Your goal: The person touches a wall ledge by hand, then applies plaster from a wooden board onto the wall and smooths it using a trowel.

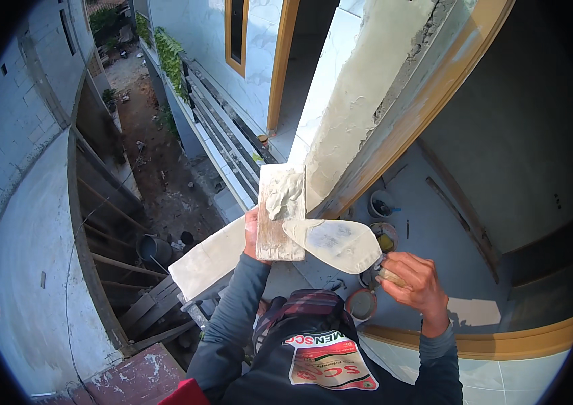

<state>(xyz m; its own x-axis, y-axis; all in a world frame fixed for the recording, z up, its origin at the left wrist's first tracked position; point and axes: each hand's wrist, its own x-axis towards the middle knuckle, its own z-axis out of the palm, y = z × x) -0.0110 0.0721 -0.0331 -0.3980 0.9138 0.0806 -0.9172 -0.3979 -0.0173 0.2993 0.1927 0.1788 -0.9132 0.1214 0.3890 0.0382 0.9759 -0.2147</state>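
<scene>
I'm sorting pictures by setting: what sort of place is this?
Likely a house being built or renovated: the right hand holds a trowel, the left hand a paste-smeared board, and rough-edged plaster runs beside a brown frame.

In front of me, the metal trowel (337,246) is looking smooth, dulled by pale smears. The wooden board (281,237) is showing worn grain under creamy, soft paste (285,194). The plaster strip (367,88) is appearing matt, roughly crumbled along one edge; glossy wall tiles (188,19) are shining.
</scene>
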